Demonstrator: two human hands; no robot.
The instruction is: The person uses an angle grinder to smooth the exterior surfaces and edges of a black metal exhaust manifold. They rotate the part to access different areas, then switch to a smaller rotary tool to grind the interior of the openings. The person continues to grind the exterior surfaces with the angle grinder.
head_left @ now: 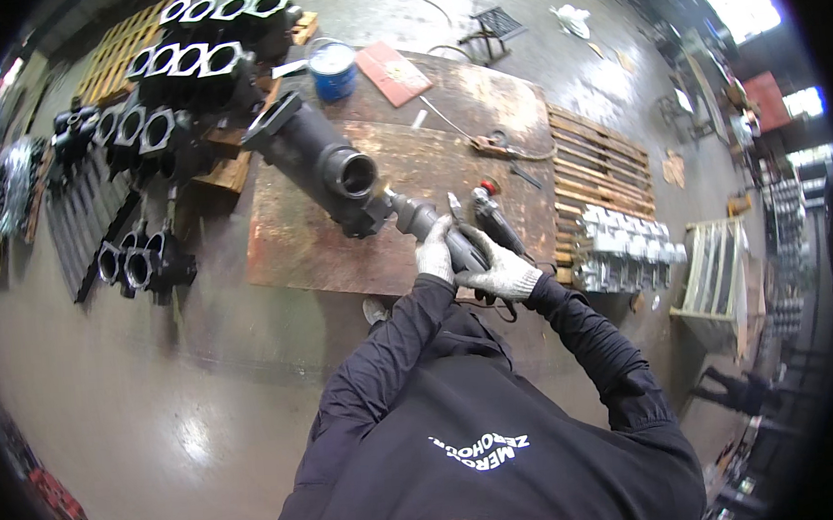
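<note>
Both of my gloved hands are wrapped round a grey handheld power grinder (421,220). My left hand (433,253) grips the front of its body, and my right hand (501,266) closes on the rear part. The tool's tip meets the lower end of a dark metal pipe casting (307,154), though whether it touches I cannot tell. That casting lies slantwise on a worn wooden tabletop (311,252), with a round open port facing up. Just beyond my right hand lies a second grinder (496,219) with a red end.
A blue can (333,73) and a reddish flat board (394,74) sit at the table's far side. A cable with a metal fitting (495,145) crosses the top. Wooden pallets (601,153) and silver castings (626,255) stand right; several dark flanged castings (190,74) stand left.
</note>
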